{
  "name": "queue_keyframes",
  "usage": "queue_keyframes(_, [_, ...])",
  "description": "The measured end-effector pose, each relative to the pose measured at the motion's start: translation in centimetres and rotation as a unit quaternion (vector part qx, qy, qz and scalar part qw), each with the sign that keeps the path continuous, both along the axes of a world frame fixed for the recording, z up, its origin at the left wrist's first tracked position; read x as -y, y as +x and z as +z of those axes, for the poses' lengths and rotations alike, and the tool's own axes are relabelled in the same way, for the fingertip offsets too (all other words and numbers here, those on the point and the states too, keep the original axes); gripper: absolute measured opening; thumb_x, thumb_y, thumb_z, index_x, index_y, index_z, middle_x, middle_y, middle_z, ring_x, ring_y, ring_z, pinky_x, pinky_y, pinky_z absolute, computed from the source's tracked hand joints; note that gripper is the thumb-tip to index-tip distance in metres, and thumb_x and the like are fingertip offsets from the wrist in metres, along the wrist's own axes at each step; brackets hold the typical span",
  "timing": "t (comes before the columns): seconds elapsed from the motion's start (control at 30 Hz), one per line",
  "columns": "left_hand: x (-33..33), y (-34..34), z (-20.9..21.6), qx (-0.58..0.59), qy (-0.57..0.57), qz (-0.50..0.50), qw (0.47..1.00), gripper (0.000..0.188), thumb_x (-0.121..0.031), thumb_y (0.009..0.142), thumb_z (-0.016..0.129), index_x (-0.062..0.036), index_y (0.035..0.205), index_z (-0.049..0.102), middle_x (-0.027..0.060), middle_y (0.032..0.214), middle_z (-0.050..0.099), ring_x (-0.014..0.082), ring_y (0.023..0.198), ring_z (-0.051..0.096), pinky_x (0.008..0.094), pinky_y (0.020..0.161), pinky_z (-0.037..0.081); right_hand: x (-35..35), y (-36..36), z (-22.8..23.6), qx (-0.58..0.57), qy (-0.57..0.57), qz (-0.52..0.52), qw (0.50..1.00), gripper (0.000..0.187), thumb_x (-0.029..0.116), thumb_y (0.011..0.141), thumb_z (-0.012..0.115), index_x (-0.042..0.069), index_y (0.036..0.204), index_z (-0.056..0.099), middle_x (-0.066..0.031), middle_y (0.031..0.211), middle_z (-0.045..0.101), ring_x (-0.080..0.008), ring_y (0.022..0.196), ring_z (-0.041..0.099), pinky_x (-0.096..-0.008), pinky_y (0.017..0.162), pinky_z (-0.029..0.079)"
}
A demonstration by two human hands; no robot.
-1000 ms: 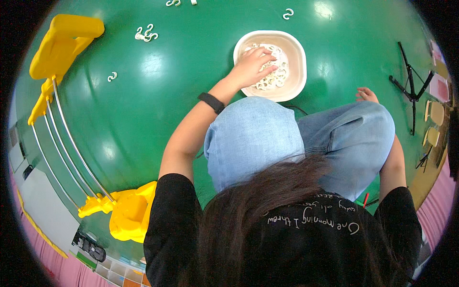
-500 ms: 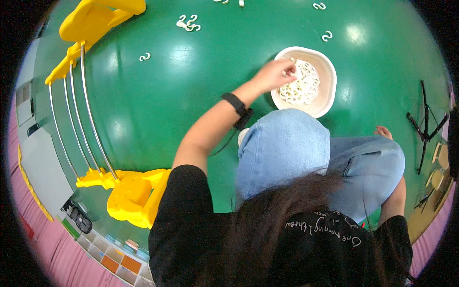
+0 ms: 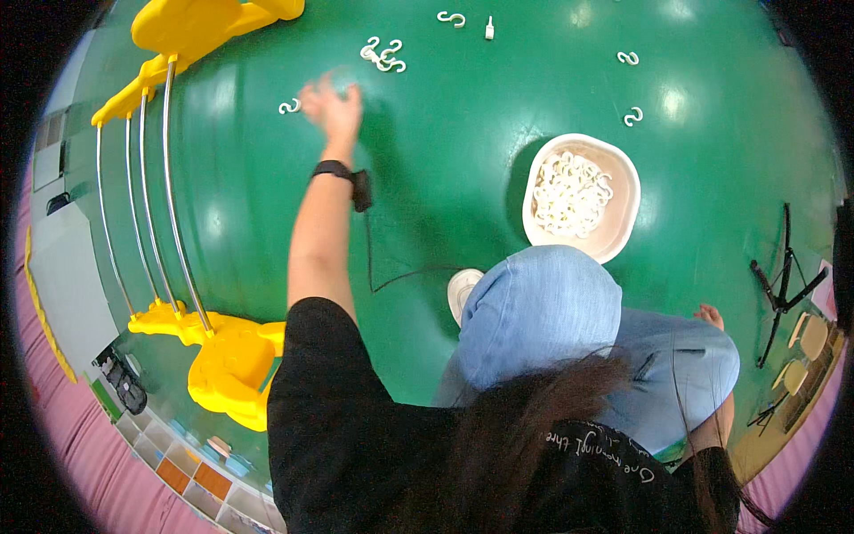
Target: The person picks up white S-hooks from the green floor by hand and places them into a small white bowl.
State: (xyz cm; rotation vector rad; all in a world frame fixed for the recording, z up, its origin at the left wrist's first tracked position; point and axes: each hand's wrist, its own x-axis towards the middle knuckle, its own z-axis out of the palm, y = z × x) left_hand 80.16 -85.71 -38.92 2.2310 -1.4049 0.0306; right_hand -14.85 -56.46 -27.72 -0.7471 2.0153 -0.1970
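My left hand [image 3: 333, 105] reaches out over the green floor at the upper left, smeared by motion. Its fingers are spread and open, with nothing visible in them. Beside the fingertips lies one white S-shaped hook [image 3: 290, 106]. A small cluster of white hooks [image 3: 382, 55] is just beyond and to the right of the hand. A white plastic basin [image 3: 629, 214] holds a heap of similar hooks [image 3: 571, 192] in front of my bent knee. My right hand [image 3: 709, 314] shows only partly past my other knee, its fingers loosely apart and apparently holding nothing.
More white hooks lie scattered: one [image 3: 451, 19] at the top, others [image 3: 628, 59] [image 3: 633, 117] above the basin. A yellow plastic frame with metal bars [image 3: 173, 205] stands at left. At right is a black tripod stand [image 3: 783, 283]. A thin cable [image 3: 409, 274] trails from my wristband.
My left hand has left the basin and swung far to the left, near the loose hook. Its bunched fingers have spread. The view has shifted slightly; my right hand stays by the knee.
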Motion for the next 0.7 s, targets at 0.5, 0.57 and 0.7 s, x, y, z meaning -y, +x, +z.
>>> queue_keyframes(0.5, [7.2, 1.3, -5.4, -0.03, 0.064, -0.115, 0.991, 0.094, -0.066, 0.08, 0.057, -0.0111, 0.148, 0.022, 0.03, 0.147, 0.021, 0.0441, 0.14, 0.011, 0.0509, 0.115, 0.008, -10.9, 0.3, 6.3, -0.052, 0.015, -0.121, 0.991, 0.03, 0.016, 0.093, 0.059, 0.001, 0.118, 0.055, -0.0074, 0.089, 0.064, -0.0152, 0.075, 0.06, -0.0304, 0.065, 0.05])
queue_keyframes(0.57, [10.1, -3.5, -4.9, -0.028, 0.061, -0.147, 0.987, 0.087, -0.065, 0.079, 0.058, -0.0155, 0.145, 0.03, 0.028, 0.146, 0.025, 0.0445, 0.139, 0.013, 0.0523, 0.114, 0.009, -12.7, 0.8, 7.0, -0.056, 0.014, -0.136, 0.989, 0.03, 0.016, 0.093, 0.059, 0.001, 0.118, 0.055, -0.0074, 0.089, 0.064, -0.0151, 0.075, 0.06, -0.0304, 0.065, 0.05])
queue_keyframes(0.7, [11.2, -7.6, -4.5, 0.05, 0.05, -0.207, 0.976, 0.06, -0.058, 0.078, 0.064, -0.0236, 0.127, 0.057, 0.0243, 0.138, 0.04, 0.0399, 0.132, 0.031, 0.051, 0.111, 0.02, -14.8, 0.4, 6.8, -0.05, 0.005, -0.163, 0.985, 0.03, 0.019, 0.093, 0.06, 0.002, 0.117, 0.056, -0.0065, 0.089, 0.064, -0.0144, 0.074, 0.06, -0.0302, 0.065, 0.05])
